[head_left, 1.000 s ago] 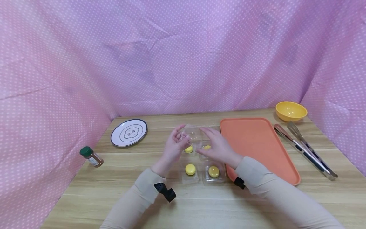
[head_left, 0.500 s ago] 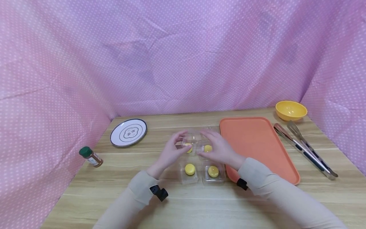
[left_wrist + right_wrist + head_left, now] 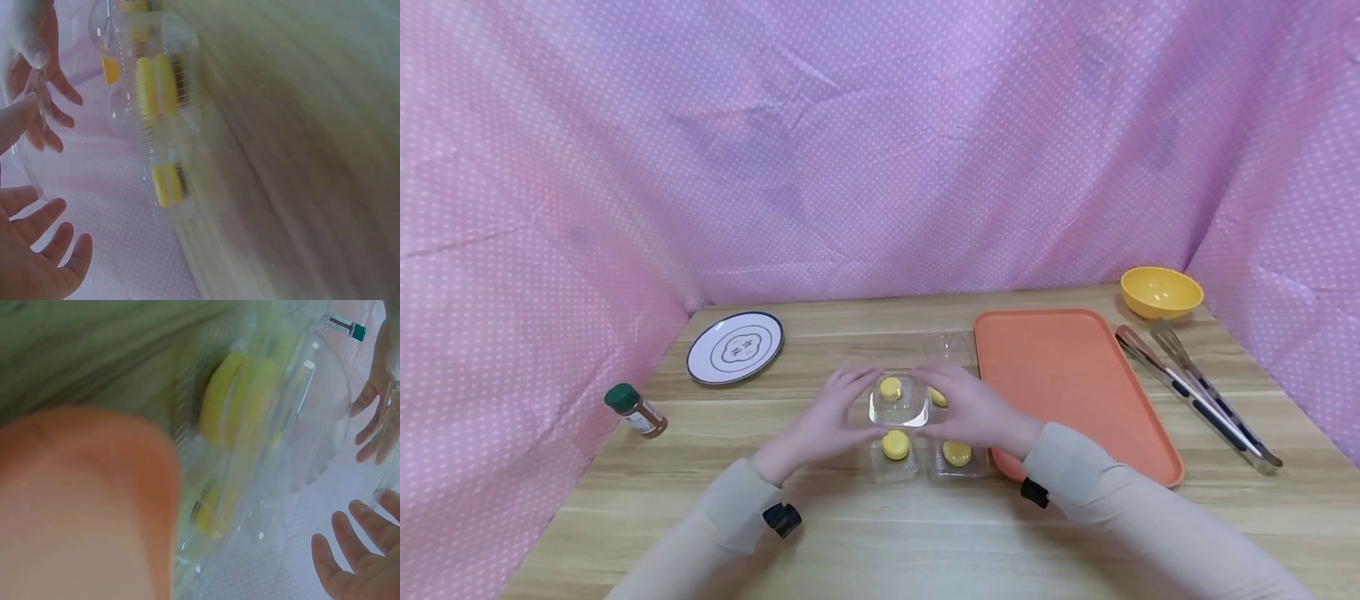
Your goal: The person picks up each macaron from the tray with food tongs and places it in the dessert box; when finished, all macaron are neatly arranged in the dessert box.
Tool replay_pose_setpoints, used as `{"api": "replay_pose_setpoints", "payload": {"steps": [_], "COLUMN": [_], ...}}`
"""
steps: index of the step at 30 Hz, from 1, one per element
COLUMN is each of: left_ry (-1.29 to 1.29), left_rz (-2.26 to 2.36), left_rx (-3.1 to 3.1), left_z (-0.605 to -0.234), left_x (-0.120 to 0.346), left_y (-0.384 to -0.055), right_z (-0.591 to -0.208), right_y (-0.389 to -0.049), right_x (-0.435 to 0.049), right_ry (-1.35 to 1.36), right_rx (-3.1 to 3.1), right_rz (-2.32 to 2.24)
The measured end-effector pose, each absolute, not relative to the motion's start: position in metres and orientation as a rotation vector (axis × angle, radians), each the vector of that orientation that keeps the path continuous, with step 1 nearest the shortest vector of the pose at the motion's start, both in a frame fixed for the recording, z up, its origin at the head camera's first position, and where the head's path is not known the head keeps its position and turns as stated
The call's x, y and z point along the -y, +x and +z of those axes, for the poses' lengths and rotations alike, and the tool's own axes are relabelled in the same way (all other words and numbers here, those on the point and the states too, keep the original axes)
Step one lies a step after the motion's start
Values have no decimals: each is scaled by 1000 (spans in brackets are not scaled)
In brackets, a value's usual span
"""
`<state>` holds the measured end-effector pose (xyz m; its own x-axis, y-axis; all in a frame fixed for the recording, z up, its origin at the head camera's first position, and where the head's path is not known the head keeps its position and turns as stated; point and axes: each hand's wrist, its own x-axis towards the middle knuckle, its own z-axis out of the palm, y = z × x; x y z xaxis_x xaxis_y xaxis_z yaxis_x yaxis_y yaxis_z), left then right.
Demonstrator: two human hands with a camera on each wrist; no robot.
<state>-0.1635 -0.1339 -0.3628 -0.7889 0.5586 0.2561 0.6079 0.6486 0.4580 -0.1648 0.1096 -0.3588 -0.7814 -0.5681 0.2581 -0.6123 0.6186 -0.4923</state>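
Note:
Both hands hold a clear plastic lid (image 3: 898,412) between them, above clear plastic boxes with yellow macarons. My left hand (image 3: 823,421) pinches its left side between thumb and fingers, the other fingers spread in the left wrist view. At the opposite side my right hand (image 3: 973,408) grips the lid the same way. One macaron (image 3: 891,388) shows through or just past the lid. Nearer sit another macaron (image 3: 896,445) and a right-hand macaron (image 3: 957,453), each in its box. The right hand partly hides a further macaron (image 3: 938,397).
An orange tray (image 3: 1075,392) lies right of the boxes, with metal tongs (image 3: 1198,400) and a yellow bowl (image 3: 1161,292) beyond it. To the left are a white plate (image 3: 735,348) and a green-capped spice jar (image 3: 636,410). Another clear lid (image 3: 947,346) stands behind the boxes.
The lid has come down and nearer to me and is turned flatter over the boxes. My left hand has shifted left and toward me; the right hand has lowered slightly.

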Motion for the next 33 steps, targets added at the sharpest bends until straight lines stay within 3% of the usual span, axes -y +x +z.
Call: {"api": "replay_pose_setpoints", "payload": {"steps": [16,33], "left_ry": [-1041,-1091], "left_rz": [-680,-618], "left_rx": [2871,3040], "left_z": [-366,-375], "left_x": [147,143], "left_y": [-137,-130], "right_z": [-359,-366], "right_y": [-143,-143], "right_x": [-94,-86], "right_ry": [1156,1204], "right_rx": [2792,3014], "right_rz": [661,453]}}
